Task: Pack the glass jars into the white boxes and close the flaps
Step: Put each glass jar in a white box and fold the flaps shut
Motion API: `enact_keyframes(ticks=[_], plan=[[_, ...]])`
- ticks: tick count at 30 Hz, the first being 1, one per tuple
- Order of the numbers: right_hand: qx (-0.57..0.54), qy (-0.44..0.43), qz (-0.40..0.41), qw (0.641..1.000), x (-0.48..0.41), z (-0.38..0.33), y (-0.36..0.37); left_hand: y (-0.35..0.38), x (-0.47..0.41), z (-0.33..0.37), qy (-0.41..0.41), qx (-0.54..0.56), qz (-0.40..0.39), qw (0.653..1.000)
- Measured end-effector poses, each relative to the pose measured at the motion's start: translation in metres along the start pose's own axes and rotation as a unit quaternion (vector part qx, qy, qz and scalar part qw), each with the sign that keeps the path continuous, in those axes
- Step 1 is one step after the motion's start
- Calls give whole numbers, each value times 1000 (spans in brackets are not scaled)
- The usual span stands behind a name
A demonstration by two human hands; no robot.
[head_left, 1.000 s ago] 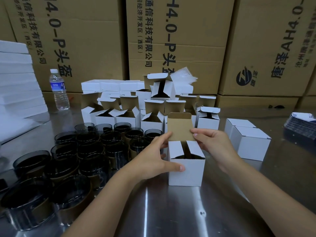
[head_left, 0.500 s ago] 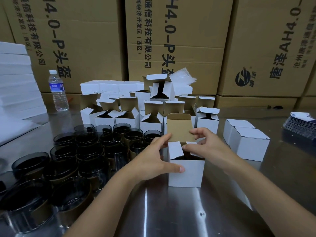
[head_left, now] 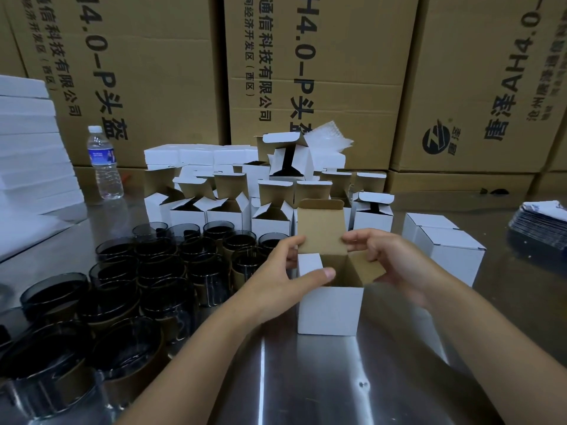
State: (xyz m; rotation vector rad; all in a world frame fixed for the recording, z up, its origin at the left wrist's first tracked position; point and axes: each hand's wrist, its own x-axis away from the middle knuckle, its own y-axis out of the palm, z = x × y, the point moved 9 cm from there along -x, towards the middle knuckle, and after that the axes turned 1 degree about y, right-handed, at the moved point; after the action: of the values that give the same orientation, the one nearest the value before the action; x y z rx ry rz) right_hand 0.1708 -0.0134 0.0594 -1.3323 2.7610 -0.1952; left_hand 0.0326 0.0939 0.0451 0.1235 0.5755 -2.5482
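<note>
So the white box (head_left: 329,308) stands upright on the steel table (head_left: 306,378), dead centre between both hands, long axis straight up. Its tall lid flap (head_left: 319,225) sticks up vertical at the back, brown side facing the person. The left side flap (head_left: 310,264) is tipped inward and the right side flap (head_left: 368,268) is splayed out to the right. Can't tell if a jar's in there, the opening is too shadowed. The left hand (head_left: 276,280) grips the box from its left, thumb laid across the front top edge and fingers curled round the back corner. The right hand (head_left: 395,262) is curled on the other side, with fingertips at the lid flap's right edge and the rest behind the splayed flap. My guess is that flap has to fold in leftward first, then the lid comes forward and down, so the right hand is the closer one for it. Room-wise, the glass jars (head_left: 159,271) crowd in just beside the left wrist. The open boxes (head_left: 227,213) sit right behind the lid and the closed boxes (head_left: 448,243) are near on the right. The bare table is all on the near side.
</note>
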Motion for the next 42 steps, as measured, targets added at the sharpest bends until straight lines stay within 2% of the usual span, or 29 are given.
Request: enact_keyframes(ticks=[6,11,20,27,29,32,34,37,42], plan=[[51,-9,-39,998,-2,3,7,-2,4,3,7,24,59,998],[49,-16,-41,998,-4,4,9,-4,4,5,-6,32,69,997],[54,-10,-31,998,-6,8,8,-15,5,4,-94,233,120,960],[76,-5,-42,996,-1,4,8,-18,-1,-14,-210,194,143,947],[88,-12,-35,995,3,-1,7,-18,0,-21,-221,177,144,948],[116,-27,-23,993,6,-8,6,-26,-12,-21,-134,82,174,972],[149,-47,-12,988,6,-13,5,-23,-6,-11,-40,21,149,988],[205,-97,-22,974,7,-21,9,-21,5,7,65,-89,125,986],[208,-105,-40,972,6,-18,10,-17,9,17,97,-137,97,981]])
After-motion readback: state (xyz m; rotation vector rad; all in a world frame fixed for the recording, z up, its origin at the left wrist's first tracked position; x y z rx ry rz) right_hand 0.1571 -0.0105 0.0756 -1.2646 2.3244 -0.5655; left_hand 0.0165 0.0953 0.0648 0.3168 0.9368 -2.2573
